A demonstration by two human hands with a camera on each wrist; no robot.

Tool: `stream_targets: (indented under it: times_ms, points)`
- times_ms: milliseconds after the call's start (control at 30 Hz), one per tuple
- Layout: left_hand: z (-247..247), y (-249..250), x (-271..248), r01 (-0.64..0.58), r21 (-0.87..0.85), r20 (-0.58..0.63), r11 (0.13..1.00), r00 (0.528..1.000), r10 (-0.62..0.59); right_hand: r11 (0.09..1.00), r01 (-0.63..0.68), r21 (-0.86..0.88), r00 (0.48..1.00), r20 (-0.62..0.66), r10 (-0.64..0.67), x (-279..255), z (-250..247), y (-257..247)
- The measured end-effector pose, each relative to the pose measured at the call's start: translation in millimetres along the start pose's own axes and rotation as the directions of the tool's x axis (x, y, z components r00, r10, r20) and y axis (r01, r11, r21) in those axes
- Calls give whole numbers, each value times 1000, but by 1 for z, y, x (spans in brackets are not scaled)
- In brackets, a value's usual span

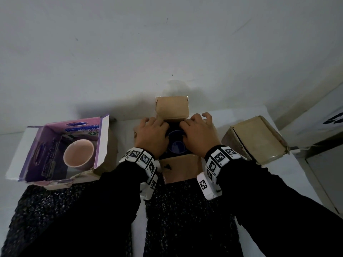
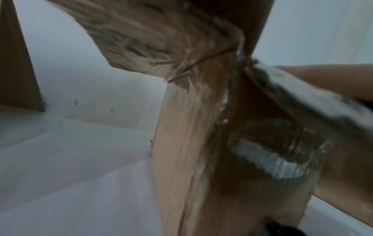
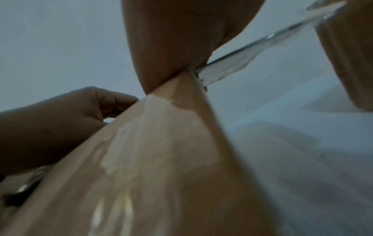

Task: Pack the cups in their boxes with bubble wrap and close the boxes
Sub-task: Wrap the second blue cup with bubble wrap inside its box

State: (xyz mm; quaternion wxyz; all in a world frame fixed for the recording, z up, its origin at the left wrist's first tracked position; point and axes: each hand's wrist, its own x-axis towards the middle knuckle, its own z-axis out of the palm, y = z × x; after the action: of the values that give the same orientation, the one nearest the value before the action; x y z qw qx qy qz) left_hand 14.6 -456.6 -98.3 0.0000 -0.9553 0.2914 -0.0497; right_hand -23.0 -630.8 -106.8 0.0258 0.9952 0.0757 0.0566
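both hands (image 1: 173, 135) on box (image 1: 181, 166) (open)

White worktop (image 1: 126, 125) against a pale wall. Directly on it, in a row: open purple box (image 1: 46, 145) at left, open brown cardboard box (image 1: 181, 166) in the middle, closed brown cardboard box (image 1: 258, 140) at right, all apart.

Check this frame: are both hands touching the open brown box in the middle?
Touching. The head view shows the left hand and right hand resting on the side flaps of the brown box, either side of the blue cup.
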Motion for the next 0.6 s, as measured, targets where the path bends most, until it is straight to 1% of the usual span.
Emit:
stream_targets:
  times_ms: [33,67,100,167,200,300,367,433,533,600]
  points:
    - [-1,1,-2,-19,-11,-58,1000,998,18,1000,-14,8,1000,-19,14,-4,0,0]
    - [-2,2,-4,-35,-1,-84,999,996,35,1000,-24,12,1000,-16,25,-7,-2,-1]
    - [-3,5,-8,-40,25,-65,999,997,42,999,-33,10,999,6,33,-9,-4,-1]
    - [-5,10,-14,-41,69,32,997,999,39,999,-49,2,997,55,49,-10,-9,-3]
    - [-5,13,-17,-50,70,62,996,997,46,999,-52,2,996,68,52,-11,-10,-4]
    - [-4,17,-25,-69,94,123,993,991,57,998,-48,33,997,60,46,-18,-16,-6]
    - [-6,18,-30,-66,81,115,995,992,56,995,-56,86,998,17,55,-28,-20,-6]
    - [-10,19,-34,-67,71,93,995,994,60,983,-73,170,995,-59,84,-40,-24,-5]
    - [-16,24,-47,-60,63,179,996,983,48,957,-70,282,985,-132,111,-65,-33,-4]
    - [-22,30,-55,-40,46,209,998,977,30,936,-19,351,979,-186,89,-87,-38,-6]
